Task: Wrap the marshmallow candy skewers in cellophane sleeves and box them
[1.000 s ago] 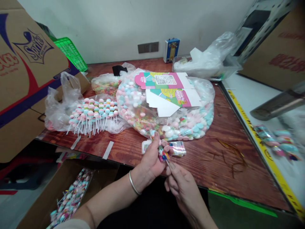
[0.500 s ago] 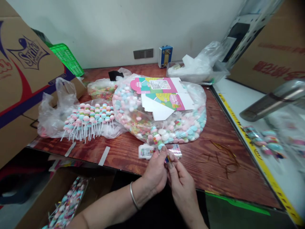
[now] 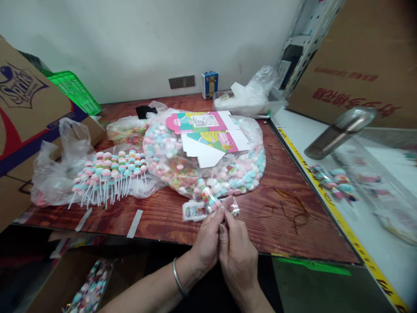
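Note:
My left hand (image 3: 205, 241) and my right hand (image 3: 236, 254) meet at the front edge of the wooden table (image 3: 286, 234), fingers pinched together. Between them they grip a candy skewer (image 3: 207, 194) of pastel discs that slants up and away to the left. A small clear wrapper (image 3: 233, 206) lies at my right fingertips, and a printed label packet (image 3: 193, 211) rests just left of my left fingers. A big clear bag of loose candies (image 3: 182, 161) sits right behind the hands, with flat pink cartons (image 3: 208, 130) on top.
A row of finished candy skewers (image 3: 107, 171) lies on plastic at the left. Cardboard boxes stand at the left (image 3: 26, 108) and far right (image 3: 355, 65). A sealing machine bed (image 3: 358, 217) with wrapped candies runs along the right. A box of skewers (image 3: 87, 289) sits below.
Both hands have drawn closer together and the candy skewer now sticks up further beyond my left fingers. The camera view has swung to the right, shifting everything left.

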Available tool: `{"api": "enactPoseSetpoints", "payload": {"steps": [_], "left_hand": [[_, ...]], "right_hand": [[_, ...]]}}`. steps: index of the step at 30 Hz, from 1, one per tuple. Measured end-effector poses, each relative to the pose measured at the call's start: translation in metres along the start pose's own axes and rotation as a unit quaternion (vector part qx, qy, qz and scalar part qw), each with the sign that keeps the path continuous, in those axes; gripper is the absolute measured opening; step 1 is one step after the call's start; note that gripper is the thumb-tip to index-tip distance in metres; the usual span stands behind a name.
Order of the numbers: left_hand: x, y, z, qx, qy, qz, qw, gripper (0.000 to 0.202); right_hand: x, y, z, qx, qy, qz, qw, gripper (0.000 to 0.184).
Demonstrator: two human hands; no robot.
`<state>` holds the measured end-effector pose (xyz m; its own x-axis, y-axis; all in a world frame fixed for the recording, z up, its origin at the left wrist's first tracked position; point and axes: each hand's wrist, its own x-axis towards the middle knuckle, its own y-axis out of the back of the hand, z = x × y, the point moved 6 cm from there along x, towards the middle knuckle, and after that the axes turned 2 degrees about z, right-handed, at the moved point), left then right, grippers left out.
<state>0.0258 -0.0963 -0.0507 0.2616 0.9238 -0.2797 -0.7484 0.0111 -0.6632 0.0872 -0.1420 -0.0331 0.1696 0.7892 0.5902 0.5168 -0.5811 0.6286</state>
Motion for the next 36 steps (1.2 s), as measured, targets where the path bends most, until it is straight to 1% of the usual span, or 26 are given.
{"api": "enactPoseSetpoints", "payload": {"steps": [4,7,9,11,13,14,15,16,17,19,20,21,22,23,24,25,26,27,28,29,31,32,33,34,35,36], "left_hand": [[0.000,0.001,0.000,-0.006,0.008,-0.020,1.000,0.041],[0.000,0.003,-0.005,-0.003,0.011,-0.023,1.000,0.041],[-0.001,0.003,-0.007,-0.001,0.016,-0.025,1.000,0.038],[-0.002,0.002,-0.006,0.010,0.020,-0.024,0.999,0.036],[-0.002,0.001,-0.001,0.040,0.018,-0.021,0.999,0.035],[-0.001,0.002,0.001,0.062,0.021,-0.021,0.998,0.035],[0.000,0.004,0.002,0.082,0.029,-0.021,0.996,0.034],[0.001,0.007,0.002,0.099,0.048,-0.024,0.994,0.033],[0.003,0.011,0.001,0.110,0.076,-0.029,0.991,0.033],[0.004,0.017,-0.005,0.117,0.138,-0.053,0.982,0.039],[0.003,0.019,-0.008,0.114,0.164,-0.076,0.977,0.042],[0.002,0.019,-0.011,0.109,0.182,-0.103,0.972,0.045],[0.000,0.017,-0.013,0.103,0.195,-0.132,0.966,0.046],[-0.002,0.013,-0.015,0.097,0.201,-0.160,0.962,0.046],[-0.005,0.009,-0.017,0.092,0.205,-0.185,0.957,0.043],[-0.007,0.004,-0.018,0.087,0.207,-0.204,0.953,0.040],[-0.008,0.000,-0.018,0.084,0.202,-0.213,0.952,0.035],[-0.009,-0.004,-0.018,0.081,0.196,-0.212,0.954,0.030],[-0.007,-0.005,-0.017,0.082,0.188,-0.203,0.958,0.027],[-0.004,-0.006,-0.014,0.087,0.171,-0.185,0.964,0.025],[0.005,-0.001,-0.004,0.116,0.113,-0.140,0.977,0.026],[0.011,0.004,0.003,0.143,0.075,-0.119,0.980,0.026],[0.015,0.008,0.011,0.177,0.037,-0.101,0.978,0.025],[0.019,0.013,0.018,0.218,0.001,-0.085,0.972,0.025],[0.022,0.017,0.025,0.263,-0.026,-0.073,0.962,0.024],[0.023,0.020,0.031,0.310,-0.044,-0.065,0.947,0.023]], "right_hand": [[0.001,-0.003,-0.010,-0.120,0.072,0.025,0.990,0.034],[0.004,-0.003,-0.002,-0.120,0.054,0.025,0.991,0.024],[0.008,0.000,0.008,-0.039,0.005,0.015,0.999,0.020],[0.012,0.002,0.018,0.074,-0.058,-0.002,0.996,0.020],[0.013,0.003,0.026,0.182,-0.131,-0.030,0.974,0.019],[0.012,0.002,0.030,0.239,-0.175,-0.051,0.954,0.018],[0.009,-0.001,0.033,0.309,-0.229,-0.076,0.920,0.019],[0.004,-0.006,0.035,0.394,-0.289,-0.106,0.866,0.020],[-0.003,-0.012,0.034,0.485,-0.348,-0.137,0.791,0.021],[-0.018,-0.023,0.025,0.649,-0.435,-0.186,0.596,0.022],[-0.025,-0.026,0.017,0.707,-0.456,-0.204,0.500,0.023],[-0.031,-0.028,0.011,0.746,-0.465,-0.217,0.424,0.026],[-0.036,-0.028,0.005,0.770,-0.465,-0.228,0.373,0.029],[-0.039,-0.027,0.001,0.785,-0.459,-0.235,0.342,0.032],[-0.042,-0.026,-0.002,0.793,-0.452,-0.242,0.329,0.035],[-0.043,-0.024,-0.003,0.794,-0.445,-0.245,0.334,0.037],[-0.042,-0.021,-0.001,0.786,-0.439,-0.248,0.357,0.037],[-0.040,-0.017,0.003,0.768,-0.430,-0.257,0.399,0.035],[-0.035,-0.012,0.010,0.731,-0.413,-0.274,0.469,0.033],[-0.028,-0.006,0.022,0.670,-0.388,-0.287,0.565,0.031],[-0.007,0.014,0.056,0.461,-0.283,-0.291,0.789,0.028],[0.006,0.028,0.077,0.330,-0.222,-0.239,0.886,0.025],[0.018,0.043,0.096,0.204,-0.166,-0.178,0.948,0.023],[0.027,0.053,0.112,0.087,-0.116,-0.139,0.980,0.023],[0.033,0.057,0.125,-0.012,-0.066,-0.131,0.989,0.026],[0.037,0.058,0.135,-0.082,-0.012,-0.135,0.987,0.028]]}}
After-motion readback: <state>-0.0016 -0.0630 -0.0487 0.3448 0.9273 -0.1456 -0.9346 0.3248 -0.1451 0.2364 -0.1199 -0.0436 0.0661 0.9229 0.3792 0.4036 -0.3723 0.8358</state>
